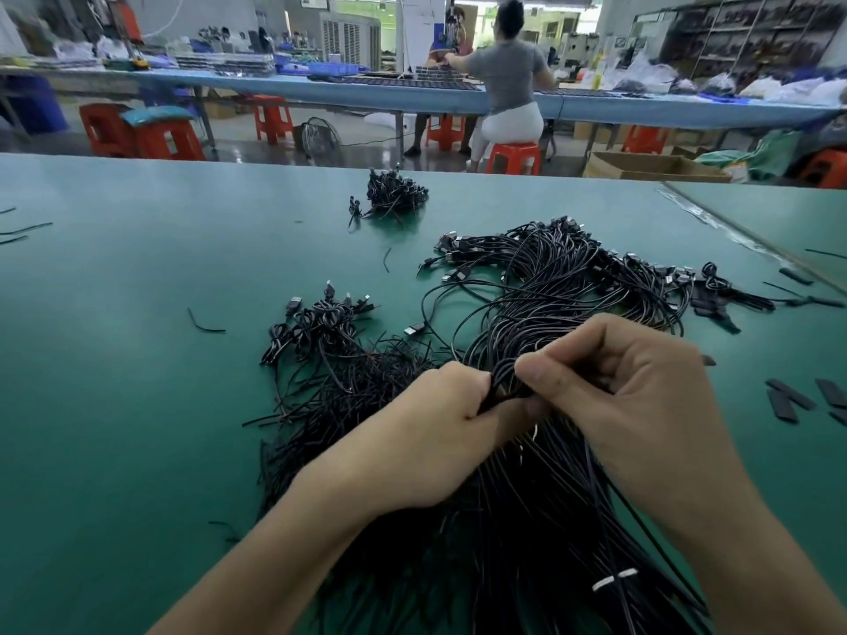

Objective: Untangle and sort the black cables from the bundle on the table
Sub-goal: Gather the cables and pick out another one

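A big bundle of black cables (554, 286) sprawls over the green table (137, 359), its plug ends fanned out at the far right. Near the middle, my left hand (431, 433) grips a bunch of these cables in its curled fingers. My right hand (628, 387) pinches the same bunch between thumb and fingers, right beside the left. Cable ends run under both forearms toward me, two with white tags (614, 579). A smaller coiled cluster of cables (321, 323) lies to the left, over a spread of thin black wire ends (348, 396).
A small knotted pile of cables (394, 194) sits near the far table edge. Short black sleeve pieces (797, 401) lie at the right, loose wire scraps (204, 325) at the left. Beyond the table a person on a red stool (511, 158) faces away.
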